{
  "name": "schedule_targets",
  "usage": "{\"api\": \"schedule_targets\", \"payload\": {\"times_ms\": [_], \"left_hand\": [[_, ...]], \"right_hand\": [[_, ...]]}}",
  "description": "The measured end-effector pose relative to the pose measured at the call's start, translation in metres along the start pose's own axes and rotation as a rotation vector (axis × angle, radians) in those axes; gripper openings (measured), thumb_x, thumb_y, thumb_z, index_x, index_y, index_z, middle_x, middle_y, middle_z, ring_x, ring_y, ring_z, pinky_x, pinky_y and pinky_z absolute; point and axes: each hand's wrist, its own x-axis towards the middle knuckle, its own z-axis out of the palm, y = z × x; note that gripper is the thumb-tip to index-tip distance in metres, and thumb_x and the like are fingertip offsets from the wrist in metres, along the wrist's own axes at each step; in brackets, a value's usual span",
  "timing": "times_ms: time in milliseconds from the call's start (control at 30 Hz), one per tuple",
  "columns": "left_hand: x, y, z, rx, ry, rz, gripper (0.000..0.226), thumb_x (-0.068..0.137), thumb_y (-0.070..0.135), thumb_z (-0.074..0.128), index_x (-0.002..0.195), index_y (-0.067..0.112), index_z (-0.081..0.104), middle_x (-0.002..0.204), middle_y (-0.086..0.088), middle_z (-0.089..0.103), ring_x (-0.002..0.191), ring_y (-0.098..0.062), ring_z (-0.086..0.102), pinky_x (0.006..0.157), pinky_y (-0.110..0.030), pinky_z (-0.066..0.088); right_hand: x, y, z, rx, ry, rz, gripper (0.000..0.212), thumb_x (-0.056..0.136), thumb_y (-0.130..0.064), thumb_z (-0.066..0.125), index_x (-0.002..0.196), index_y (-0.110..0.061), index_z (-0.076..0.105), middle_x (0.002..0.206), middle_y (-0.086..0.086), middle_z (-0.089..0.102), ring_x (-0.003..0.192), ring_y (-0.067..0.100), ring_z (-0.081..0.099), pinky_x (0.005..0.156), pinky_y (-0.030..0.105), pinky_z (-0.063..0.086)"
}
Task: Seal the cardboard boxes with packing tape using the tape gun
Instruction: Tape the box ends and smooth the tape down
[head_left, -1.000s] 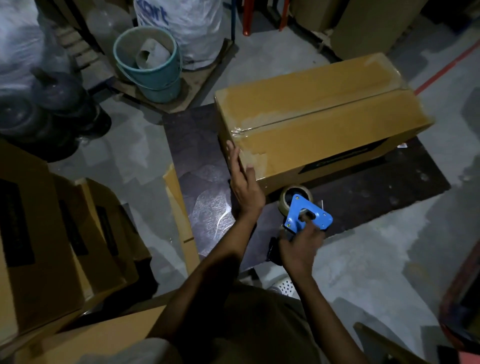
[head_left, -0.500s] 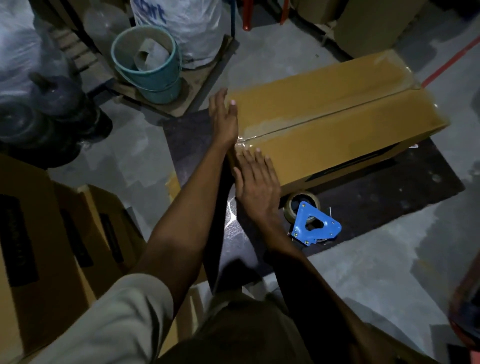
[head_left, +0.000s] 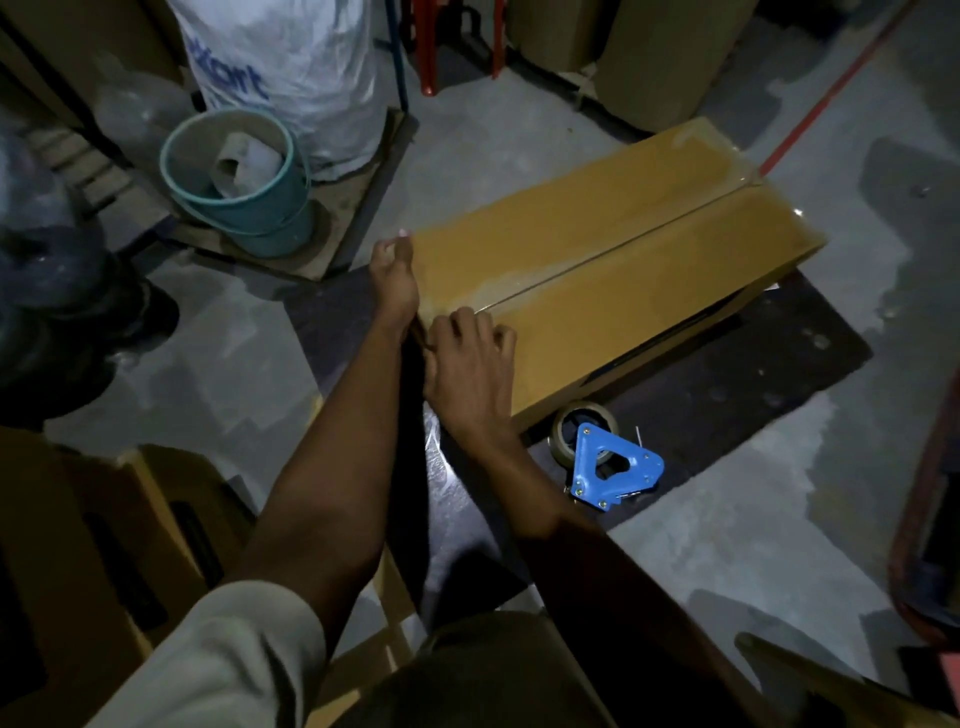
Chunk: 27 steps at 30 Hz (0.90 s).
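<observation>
A long cardboard box (head_left: 649, 260) lies on a dark floor mat (head_left: 769, 374), with clear tape along its centre seam. My left hand (head_left: 395, 275) lies against the box's left end face, its fingers reaching the far corner. My right hand (head_left: 467, 364) is at the same end on the near side, with bent fingers hooked over the top edge beside the seam. The blue tape gun (head_left: 613, 467) with its roll lies untouched on the mat by the box's near side.
A teal bucket (head_left: 244, 197) and a white sack (head_left: 291, 67) stand behind on the left. More cardboard boxes (head_left: 78, 545) sit at the lower left. A red floor line (head_left: 831, 88) runs at the upper right and a red object (head_left: 924, 519) stands at the right edge.
My right hand set the tape gun down on the mat and went to the box's end. My left hand slid from the near end face to the far corner.
</observation>
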Motion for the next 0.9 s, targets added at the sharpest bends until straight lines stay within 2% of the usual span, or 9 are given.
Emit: {"api": "schedule_targets", "payload": {"times_ms": [67, 133, 200, 367, 533, 633, 733, 833, 900], "left_hand": [[0.008, -0.012, -0.004, -0.090, -0.031, -0.102, 0.035, 0.096, 0.046, 0.062, 0.077, 0.017, 0.056, 0.079, -0.003, 0.057, 0.070, -0.007, 0.056, 0.072, -0.026, 0.044], [0.022, -0.031, -0.003, -0.185, -0.072, -0.191, 0.075, 0.080, 0.072, 0.063, 0.113, 0.005, 0.068, 0.119, -0.010, 0.069, 0.107, -0.025, 0.066, 0.097, -0.041, 0.051], [0.037, -0.049, 0.001, -0.215, -0.146, -0.248, 0.100, 0.072, 0.088, 0.058, 0.138, 0.012, 0.061, 0.139, -0.006, 0.063, 0.126, -0.026, 0.061, 0.108, -0.047, 0.047], [0.064, -0.122, 0.010, -0.179, -0.134, -0.394, 0.115, 0.047, 0.113, 0.031, 0.138, 0.047, 0.058, 0.159, 0.006, 0.042, 0.151, -0.024, 0.031, 0.120, -0.055, 0.022], [-0.103, -0.075, -0.020, -0.079, -0.388, -0.474, 0.102, 0.071, 0.101, 0.036, 0.152, 0.039, 0.040, 0.158, 0.013, 0.042, 0.146, -0.009, 0.039, 0.122, -0.041, 0.031], [-0.114, -0.051, -0.027, 0.037, -0.243, -0.275, 0.079, 0.099, 0.066, 0.046, 0.161, 0.021, 0.026, 0.167, -0.003, 0.024, 0.154, -0.021, 0.019, 0.125, -0.042, 0.017], [-0.065, -0.023, -0.026, 0.013, -0.097, -0.098, 0.079, 0.095, 0.035, 0.062, 0.161, 0.014, 0.023, 0.163, -0.021, 0.028, 0.150, -0.033, 0.027, 0.123, -0.044, 0.022], [0.018, -0.053, -0.025, -0.051, -0.042, -0.129, 0.096, 0.073, 0.045, 0.068, 0.158, 0.021, 0.031, 0.147, -0.020, 0.049, 0.133, -0.038, 0.050, 0.113, -0.053, 0.042], [0.027, -0.045, -0.023, -0.004, -0.056, -0.206, 0.086, 0.074, 0.043, 0.067, 0.151, 0.015, 0.042, 0.140, -0.010, 0.057, 0.126, -0.030, 0.058, 0.107, -0.043, 0.049]], "right_hand": [[-0.021, 0.002, 0.000, 0.005, -0.075, -0.037, 0.048, 0.084, -0.021, 0.066, 0.130, -0.017, 0.055, 0.135, 0.007, 0.055, 0.125, 0.029, 0.050, 0.105, 0.046, 0.034], [-0.048, 0.003, 0.001, -0.005, -0.117, -0.061, 0.070, 0.081, -0.018, 0.061, 0.149, -0.013, 0.044, 0.157, 0.009, 0.042, 0.146, 0.031, 0.036, 0.120, 0.050, 0.024], [-0.068, 0.010, 0.001, 0.035, -0.104, -0.089, 0.074, 0.083, -0.014, 0.057, 0.155, -0.011, 0.040, 0.167, 0.010, 0.029, 0.157, 0.030, 0.019, 0.127, 0.050, 0.014], [-0.078, 0.018, -0.012, 0.208, -0.085, -0.159, 0.071, 0.081, -0.008, 0.055, 0.151, -0.010, 0.045, 0.173, 0.007, 0.013, 0.160, 0.026, 0.001, 0.128, 0.046, 0.010], [-0.076, 0.016, -0.021, 0.509, -0.019, -0.002, 0.077, 0.059, -0.005, 0.065, 0.134, -0.006, 0.050, 0.172, 0.011, 0.012, 0.160, 0.027, 0.000, 0.125, 0.054, 0.016], [-0.090, 0.022, -0.019, 0.669, 0.174, 0.162, 0.059, 0.065, -0.007, 0.064, 0.122, -0.005, 0.052, 0.169, 0.012, 0.022, 0.159, 0.029, 0.010, 0.125, 0.052, 0.015], [-0.097, 0.027, -0.029, 0.804, 0.294, 0.627, 0.047, 0.081, -0.027, 0.069, 0.121, -0.015, 0.047, 0.157, 0.007, 0.032, 0.150, 0.024, 0.026, 0.119, 0.042, 0.023], [-0.092, 0.036, -0.037, 1.028, -0.004, 1.171, 0.064, 0.082, -0.037, 0.081, 0.126, -0.024, 0.036, 0.137, 0.004, 0.031, 0.132, 0.029, 0.036, 0.105, 0.041, 0.037], [-0.093, 0.036, -0.033, 1.139, -0.210, 1.148, 0.097, 0.071, -0.054, 0.087, 0.141, -0.034, 0.023, 0.146, 0.002, 0.030, 0.130, 0.027, 0.042, 0.103, 0.047, 0.046]]}}
